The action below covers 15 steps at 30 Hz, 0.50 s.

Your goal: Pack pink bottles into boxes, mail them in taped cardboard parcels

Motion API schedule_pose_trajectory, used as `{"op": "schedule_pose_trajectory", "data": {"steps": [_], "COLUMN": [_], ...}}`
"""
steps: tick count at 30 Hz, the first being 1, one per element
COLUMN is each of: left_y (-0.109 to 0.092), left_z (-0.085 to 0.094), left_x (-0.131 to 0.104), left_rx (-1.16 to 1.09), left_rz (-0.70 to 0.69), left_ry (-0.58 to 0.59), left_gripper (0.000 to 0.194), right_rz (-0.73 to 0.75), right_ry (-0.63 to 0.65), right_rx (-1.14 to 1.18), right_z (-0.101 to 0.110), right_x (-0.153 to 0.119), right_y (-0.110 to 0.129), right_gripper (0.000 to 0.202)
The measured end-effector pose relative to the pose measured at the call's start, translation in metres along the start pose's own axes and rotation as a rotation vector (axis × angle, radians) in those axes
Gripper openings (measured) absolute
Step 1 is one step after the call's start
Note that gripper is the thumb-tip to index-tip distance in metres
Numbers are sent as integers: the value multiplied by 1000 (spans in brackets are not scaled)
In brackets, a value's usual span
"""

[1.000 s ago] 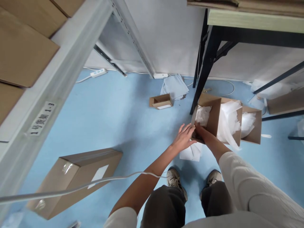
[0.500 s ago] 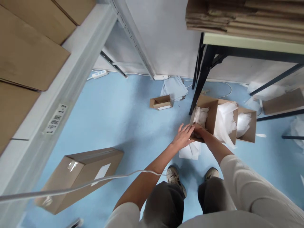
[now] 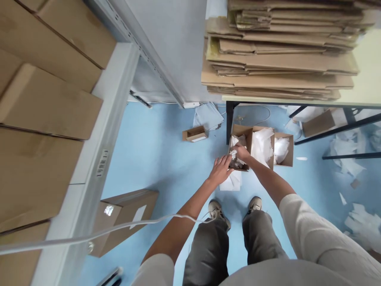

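Observation:
Several cardboard boxes stand in a row on the blue floor, and the leftmost cardboard box [image 3: 241, 129] is at my hands. My right hand [image 3: 242, 153] reaches into it with closed fingers around crumpled white paper [image 3: 233, 154]. More crumpled paper lies inside, partly hidden by that hand. My left hand [image 3: 220, 169] is at the box's near left edge, its fingers stretched out and thumb apart, touching the rim. In the neighbouring box is a heap of white paper sheets [image 3: 262, 145]. Flat white sheets [image 3: 231, 181] lie on the floor just in front of the leftmost box.
A table [image 3: 364, 75] bears stacked flattened cardboard [image 3: 282, 71]; its black legs stand around the boxes. At left is a shelf [image 3: 89, 159] of cartons. A small open box [image 3: 195, 134], a closed carton [image 3: 127, 218] and scattered paper [image 3: 361, 224] lie on the floor. A white cable [image 3: 119, 228] crosses in front.
The view has shifted, showing more of the cardboard stack and shelf. My right hand has risen slightly within the box, with crumpled paper now visible at its fingers. My left hand stays by the rim.

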<state>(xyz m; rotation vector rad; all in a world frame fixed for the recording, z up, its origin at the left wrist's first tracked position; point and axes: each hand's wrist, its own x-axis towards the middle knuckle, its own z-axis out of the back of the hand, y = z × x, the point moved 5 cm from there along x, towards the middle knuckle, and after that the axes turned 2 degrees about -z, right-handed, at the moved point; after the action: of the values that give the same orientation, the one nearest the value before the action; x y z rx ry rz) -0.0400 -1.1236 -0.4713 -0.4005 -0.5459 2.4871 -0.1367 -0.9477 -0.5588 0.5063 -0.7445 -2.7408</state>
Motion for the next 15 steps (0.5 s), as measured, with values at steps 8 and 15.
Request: {"op": "schedule_pose_trajectory", "data": {"steps": [8, 15], "left_y": [-28, -66], "left_z": [34, 77], "left_x": [-9, -17], "left_rx": [-9, 18], "left_rz": [16, 14], "left_ry": [28, 65], "left_gripper": [71, 71], "right_rz": [-76, -104], "right_ry": [-168, -233], "right_rx": [82, 164], "right_z": [53, 119], "right_x": [-8, -46], "right_y": [10, 30], "right_gripper": [37, 38]}}
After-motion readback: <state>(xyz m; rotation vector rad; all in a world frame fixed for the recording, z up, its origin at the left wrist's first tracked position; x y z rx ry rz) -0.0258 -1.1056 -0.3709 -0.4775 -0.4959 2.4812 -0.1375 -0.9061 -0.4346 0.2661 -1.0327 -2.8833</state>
